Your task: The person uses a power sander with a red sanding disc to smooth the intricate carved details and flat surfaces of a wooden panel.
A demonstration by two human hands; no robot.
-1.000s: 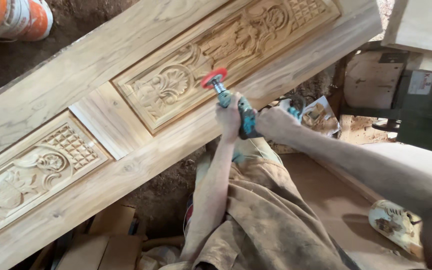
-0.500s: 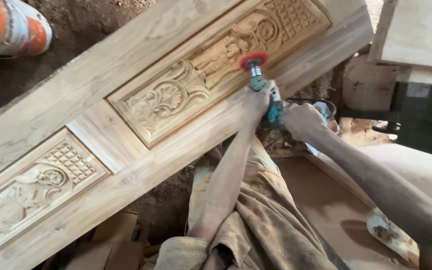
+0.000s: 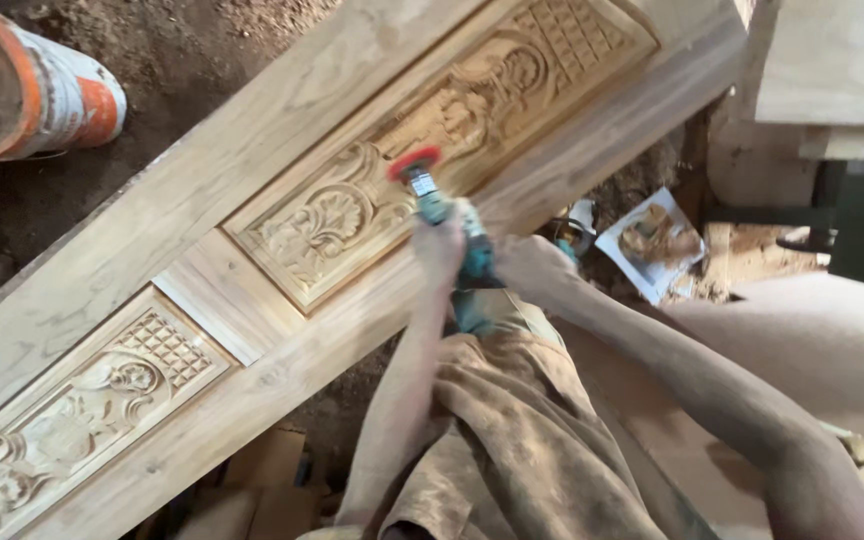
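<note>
Both hands grip a teal power tool (image 3: 452, 235): the left hand (image 3: 440, 250) has its fingers clamped round the front, the right hand (image 3: 527, 268) round the rear. Its red disc (image 3: 413, 163) rests on the carved panel (image 3: 422, 150) of the wooden door (image 3: 202, 190), near the panel's middle.

Warm daylight — soft focus, motion blur.

Door (image 3: 252, 190) lies slantwise across ground. Grinder (image 3: 430, 195) on upper carved panel (image 3: 352, 210). Bucket (image 3: 22, 90) behind door, far left. Paper (image 3: 652, 245) right of grinder.
</note>
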